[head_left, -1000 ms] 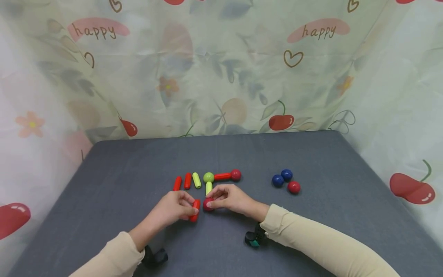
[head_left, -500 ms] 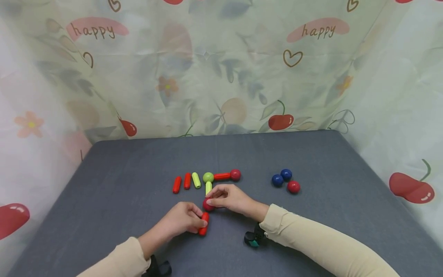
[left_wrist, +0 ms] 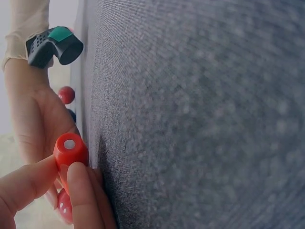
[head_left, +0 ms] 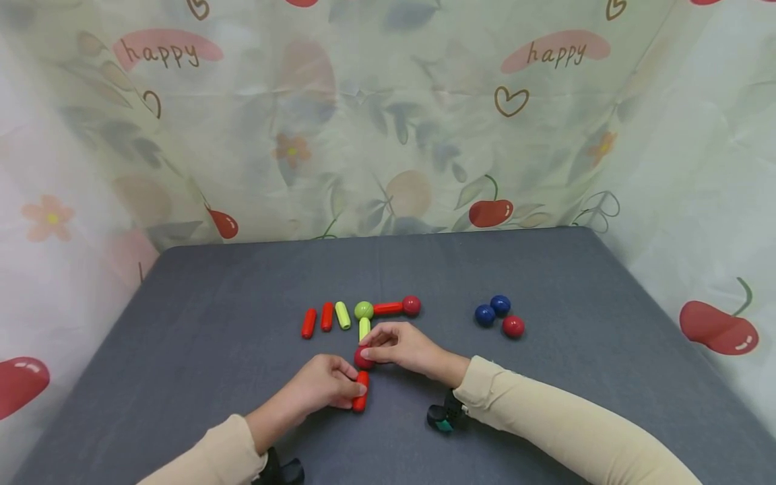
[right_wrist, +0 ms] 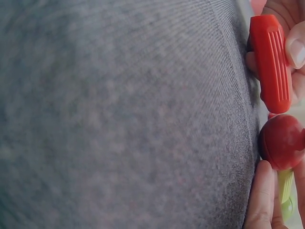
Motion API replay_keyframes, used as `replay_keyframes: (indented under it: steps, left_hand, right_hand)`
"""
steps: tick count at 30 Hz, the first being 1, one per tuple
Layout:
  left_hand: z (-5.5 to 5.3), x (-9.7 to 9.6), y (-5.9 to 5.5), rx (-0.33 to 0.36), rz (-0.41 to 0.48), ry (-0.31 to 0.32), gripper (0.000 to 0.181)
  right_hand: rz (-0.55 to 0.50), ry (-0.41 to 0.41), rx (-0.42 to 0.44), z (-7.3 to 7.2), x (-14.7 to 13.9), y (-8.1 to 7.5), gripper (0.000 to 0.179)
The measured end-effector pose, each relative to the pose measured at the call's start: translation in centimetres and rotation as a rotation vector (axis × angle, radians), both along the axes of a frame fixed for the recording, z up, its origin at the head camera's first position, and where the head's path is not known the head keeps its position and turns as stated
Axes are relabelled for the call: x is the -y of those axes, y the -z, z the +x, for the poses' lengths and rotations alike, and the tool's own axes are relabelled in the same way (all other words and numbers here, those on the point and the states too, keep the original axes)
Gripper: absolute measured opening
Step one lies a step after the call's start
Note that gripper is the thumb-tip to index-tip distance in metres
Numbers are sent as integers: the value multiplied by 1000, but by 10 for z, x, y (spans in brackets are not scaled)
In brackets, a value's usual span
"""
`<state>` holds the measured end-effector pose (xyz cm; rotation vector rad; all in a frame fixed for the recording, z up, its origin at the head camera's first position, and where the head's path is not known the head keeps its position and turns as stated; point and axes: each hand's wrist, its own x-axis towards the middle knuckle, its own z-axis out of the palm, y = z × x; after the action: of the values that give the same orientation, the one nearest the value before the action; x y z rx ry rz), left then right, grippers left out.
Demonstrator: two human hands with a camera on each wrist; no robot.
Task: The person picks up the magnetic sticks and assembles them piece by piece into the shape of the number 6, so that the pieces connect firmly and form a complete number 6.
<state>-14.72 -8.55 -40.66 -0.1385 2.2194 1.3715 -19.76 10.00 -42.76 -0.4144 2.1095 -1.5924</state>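
Observation:
My left hand (head_left: 327,384) pinches a red ribbed rod (head_left: 360,392) between thumb and fingers, a pale disc showing in its end in the left wrist view. The rod's far end is right at a dark red ball (right_wrist: 282,142). With thumb and fingertips, my right hand (head_left: 403,349) holds that ball. From the ball a yellow-green rod (head_left: 364,329) runs away from me to a green ball (head_left: 364,310). Off the green ball's right side a second red rod (head_left: 388,308) leads to another red ball (head_left: 411,305).
Left of the joined pieces lie two red rods (head_left: 309,323) and a loose yellow-green rod (head_left: 343,315). On the right, two blue balls (head_left: 485,315) and a red ball (head_left: 513,327) sit together on the grey table (head_left: 242,289). A patterned curtain (head_left: 364,135) hangs behind.
My left hand has moved the red rod right and toward me, from beside the dark red ball to in line below it. The right hand has stayed on the ball.

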Motion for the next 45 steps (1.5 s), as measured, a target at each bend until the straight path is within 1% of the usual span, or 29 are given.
replay_keyframes:
  steps: [4,9,18,23,34,45]
  left_hand:
    - [-1,1,2,1,13,1,24]
    - [-2,1,1,-2,26,2,24]
    - [-6,-2,0,-5,10,-20,25]
    - [-6,-1,1,-8,22,-17,25]
    - [-6,0,4,-25,51,-8,25]
    - [-5,1,3,-17,69,-15,24]
  right_hand:
    - [7,-2,-3,-1,0,0,25]
    - [-6,-6,-4,-1,1,1,25]
    - [-25,-12,-8,-2,1,3,26]
    - [-28,-11,-4,-2,1,3,26]
    - [-22,-8,-24,0,1,2,25]
    - [-30,-13,-16,0,1,3,26]
